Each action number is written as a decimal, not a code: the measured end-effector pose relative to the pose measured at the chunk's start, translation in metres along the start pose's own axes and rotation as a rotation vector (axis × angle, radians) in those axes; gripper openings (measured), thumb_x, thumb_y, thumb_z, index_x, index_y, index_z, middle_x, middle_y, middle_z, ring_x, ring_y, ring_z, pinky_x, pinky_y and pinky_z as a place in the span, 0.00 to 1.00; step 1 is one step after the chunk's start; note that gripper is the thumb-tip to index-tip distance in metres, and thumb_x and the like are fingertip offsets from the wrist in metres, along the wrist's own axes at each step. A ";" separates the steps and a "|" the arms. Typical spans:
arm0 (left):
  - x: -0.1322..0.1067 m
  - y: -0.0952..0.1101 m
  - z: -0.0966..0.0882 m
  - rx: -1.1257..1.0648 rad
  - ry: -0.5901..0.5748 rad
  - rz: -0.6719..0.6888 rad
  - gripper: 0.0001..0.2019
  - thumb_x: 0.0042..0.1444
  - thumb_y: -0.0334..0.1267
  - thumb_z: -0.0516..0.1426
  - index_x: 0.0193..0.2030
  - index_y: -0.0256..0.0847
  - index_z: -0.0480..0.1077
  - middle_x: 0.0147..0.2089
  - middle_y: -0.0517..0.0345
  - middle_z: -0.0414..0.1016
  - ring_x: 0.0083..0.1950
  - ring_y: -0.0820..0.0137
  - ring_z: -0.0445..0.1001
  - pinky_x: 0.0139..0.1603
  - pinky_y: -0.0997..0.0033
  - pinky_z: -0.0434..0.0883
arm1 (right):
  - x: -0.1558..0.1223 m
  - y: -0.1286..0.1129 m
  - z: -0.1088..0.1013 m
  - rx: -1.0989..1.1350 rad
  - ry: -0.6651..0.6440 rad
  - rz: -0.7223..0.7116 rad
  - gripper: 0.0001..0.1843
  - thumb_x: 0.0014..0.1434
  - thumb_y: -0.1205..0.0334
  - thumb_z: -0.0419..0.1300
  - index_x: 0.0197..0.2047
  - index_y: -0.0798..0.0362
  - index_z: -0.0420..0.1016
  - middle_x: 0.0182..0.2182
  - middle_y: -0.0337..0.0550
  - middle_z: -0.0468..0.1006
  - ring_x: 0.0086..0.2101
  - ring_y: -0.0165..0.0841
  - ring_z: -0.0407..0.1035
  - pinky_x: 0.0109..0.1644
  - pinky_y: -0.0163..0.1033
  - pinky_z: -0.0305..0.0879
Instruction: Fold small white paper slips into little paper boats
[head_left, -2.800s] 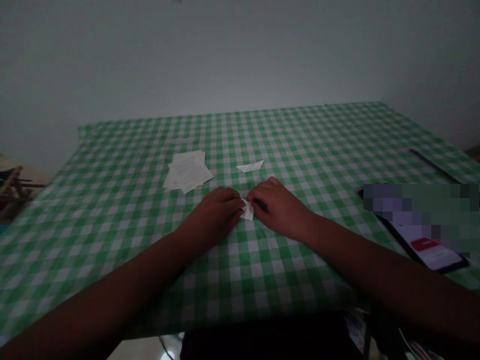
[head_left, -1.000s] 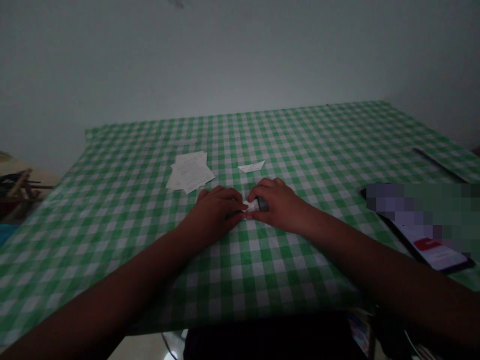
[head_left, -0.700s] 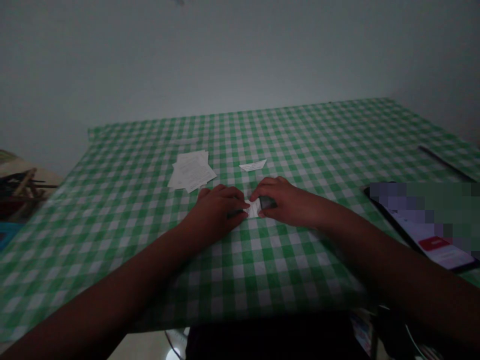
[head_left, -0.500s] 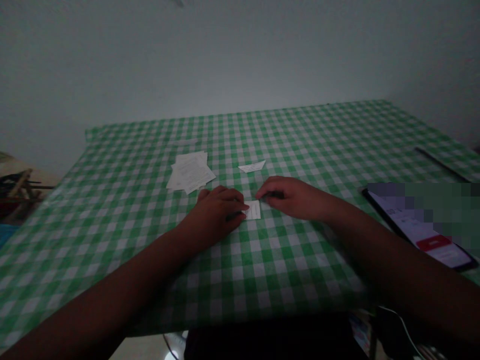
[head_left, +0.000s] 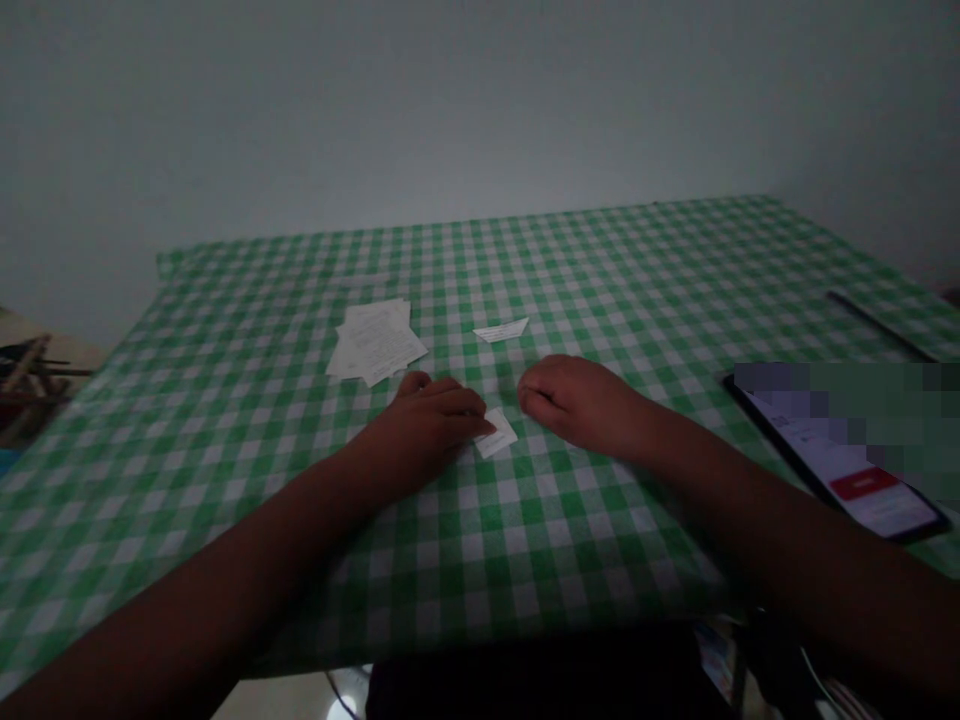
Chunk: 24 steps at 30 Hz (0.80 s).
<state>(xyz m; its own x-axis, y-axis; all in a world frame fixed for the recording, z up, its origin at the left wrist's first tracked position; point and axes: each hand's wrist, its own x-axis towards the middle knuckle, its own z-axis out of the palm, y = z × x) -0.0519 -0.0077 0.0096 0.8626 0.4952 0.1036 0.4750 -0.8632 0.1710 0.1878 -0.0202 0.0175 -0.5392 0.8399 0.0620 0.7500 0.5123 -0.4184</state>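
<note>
A small folded piece of white paper (head_left: 497, 434) lies on the checked cloth, turned at an angle. The thumb and fingertips of my left hand (head_left: 431, 425) grip its left edge, hiding that corner. My right hand (head_left: 574, 400) rests to the right of the paper, apart from it, with the fingers curled in and nothing visible in them. Beyond the hands lies a paper folded into a boat-like shape (head_left: 501, 330). To its left is a loose stack of printed paper sheets (head_left: 379, 342).
A green and white checked tablecloth (head_left: 637, 270) covers the table, which stands against a plain wall (head_left: 480, 110). At the right lies a phone or tablet (head_left: 877, 510) with a lit screen, and behind it a thin dark stick-like object (head_left: 881, 325).
The small folded paper has turned from square-on to slanted under my left hand. My right hand's fingers have curled in and drawn slightly away from the paper.
</note>
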 end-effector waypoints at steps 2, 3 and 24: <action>-0.001 0.001 0.001 0.002 -0.018 0.021 0.14 0.61 0.27 0.54 0.49 0.45 0.75 0.51 0.55 0.77 0.49 0.63 0.73 0.49 0.57 0.59 | -0.001 -0.001 0.001 -0.020 -0.019 -0.012 0.16 0.65 0.63 0.51 0.24 0.53 0.63 0.25 0.39 0.68 0.29 0.31 0.61 0.33 0.38 0.51; -0.002 0.002 0.001 -0.006 -0.026 0.024 0.14 0.61 0.28 0.54 0.50 0.44 0.74 0.52 0.54 0.76 0.49 0.63 0.74 0.50 0.57 0.60 | -0.001 -0.002 0.002 -0.027 -0.019 -0.019 0.16 0.65 0.63 0.50 0.25 0.53 0.63 0.25 0.39 0.68 0.29 0.31 0.61 0.33 0.39 0.51; -0.003 -0.001 0.001 -0.081 0.057 0.062 0.12 0.59 0.26 0.56 0.47 0.40 0.76 0.52 0.50 0.77 0.52 0.61 0.75 0.53 0.58 0.72 | 0.003 0.003 0.010 0.114 0.038 -0.414 0.11 0.65 0.68 0.50 0.37 0.54 0.73 0.40 0.46 0.78 0.45 0.38 0.65 0.55 0.45 0.60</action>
<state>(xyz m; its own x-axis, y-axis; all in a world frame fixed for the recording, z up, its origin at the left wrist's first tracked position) -0.0550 -0.0083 0.0080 0.8772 0.4482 0.1718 0.4038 -0.8826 0.2409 0.1847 -0.0177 0.0070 -0.7695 0.5748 0.2784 0.4250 0.7863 -0.4484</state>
